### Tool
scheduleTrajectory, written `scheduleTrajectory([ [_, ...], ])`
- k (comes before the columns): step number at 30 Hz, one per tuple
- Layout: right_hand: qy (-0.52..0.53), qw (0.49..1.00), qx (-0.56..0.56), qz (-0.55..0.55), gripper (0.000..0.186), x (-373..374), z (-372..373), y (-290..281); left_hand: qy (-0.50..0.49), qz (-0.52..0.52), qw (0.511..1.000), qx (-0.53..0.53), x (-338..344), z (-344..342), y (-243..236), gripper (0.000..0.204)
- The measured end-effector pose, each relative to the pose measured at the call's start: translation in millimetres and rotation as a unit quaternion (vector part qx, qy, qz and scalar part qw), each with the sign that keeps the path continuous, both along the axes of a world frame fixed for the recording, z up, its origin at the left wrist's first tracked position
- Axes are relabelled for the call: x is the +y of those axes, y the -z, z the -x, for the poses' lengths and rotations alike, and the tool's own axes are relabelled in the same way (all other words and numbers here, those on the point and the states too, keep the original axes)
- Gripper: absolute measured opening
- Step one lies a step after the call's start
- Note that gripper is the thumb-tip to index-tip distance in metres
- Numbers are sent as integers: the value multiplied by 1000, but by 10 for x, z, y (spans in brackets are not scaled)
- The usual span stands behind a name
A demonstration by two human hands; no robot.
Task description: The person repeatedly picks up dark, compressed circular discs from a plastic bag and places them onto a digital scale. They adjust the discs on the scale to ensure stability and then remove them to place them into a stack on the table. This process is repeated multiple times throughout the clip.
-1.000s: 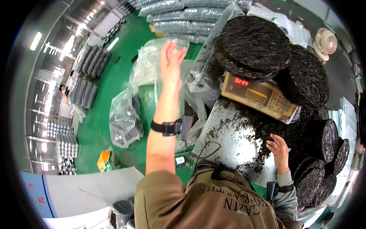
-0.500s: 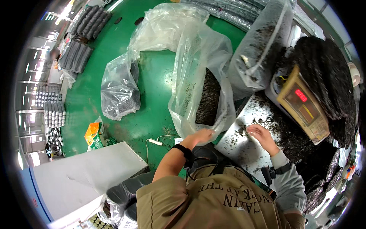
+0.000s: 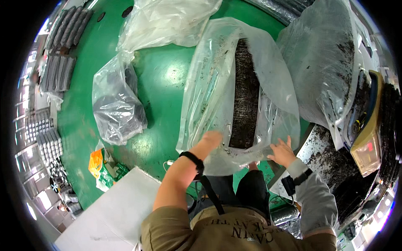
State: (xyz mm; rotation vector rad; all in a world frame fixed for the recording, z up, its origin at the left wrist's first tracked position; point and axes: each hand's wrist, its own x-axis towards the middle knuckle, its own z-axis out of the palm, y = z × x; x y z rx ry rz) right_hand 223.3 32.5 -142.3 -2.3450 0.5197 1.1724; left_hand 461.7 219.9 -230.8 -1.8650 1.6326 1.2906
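A large clear plastic bag (image 3: 201, 100) stands wide-mouthed in front of me, with dark shreds clinging to its inner walls. Inside it lies a stack of thin black sheets, like dried seaweed (image 3: 245, 92), its ribbed edge facing up. My left hand (image 3: 210, 140) is over the near left part of the bag's mouth, blurred, so its fingers cannot be made out. At the near right rim is my right hand (image 3: 283, 152), fingers spread against or just beside the plastic.
To the right stand another large filled bag (image 3: 322, 62), a yellow-framed scale (image 3: 368, 134) and a metal table (image 3: 307, 148) strewn with black shreds. On the green floor are a smaller grey-filled bag (image 3: 119, 108), an orange-green packet (image 3: 104, 167) and a crumpled sheet (image 3: 163, 25). A white surface (image 3: 113, 213) lies near left.
My right hand has moved from above the metal table to the bag's near right rim. The bag's mouth is spread wider, showing more of the black stack. My view has shifted.
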Motion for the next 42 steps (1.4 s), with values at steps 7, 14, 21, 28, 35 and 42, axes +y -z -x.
scheduleTrajectory([
  [7,124,977,-168,52,53,-125,269,30,90,28,993,-68,-1250,-18,745,24],
  [14,106,990,-90,29,34,-173,352,12,-301,-70,951,-8,-1339,-612,1184,50],
  [21,68,988,-133,31,11,-321,372,11,-737,108,643,177,-1580,-723,2369,55],
  [28,131,983,-123,-26,11,-396,362,9,-764,67,515,383,-1440,-1076,3002,60],
  [35,206,967,-145,-36,30,-521,125,-186,-788,-4,476,391,-1369,-1040,2226,33],
  [42,210,933,-288,-54,73,-500,-451,-444,-717,-4,450,532,-1120,-1171,1662,25],
])
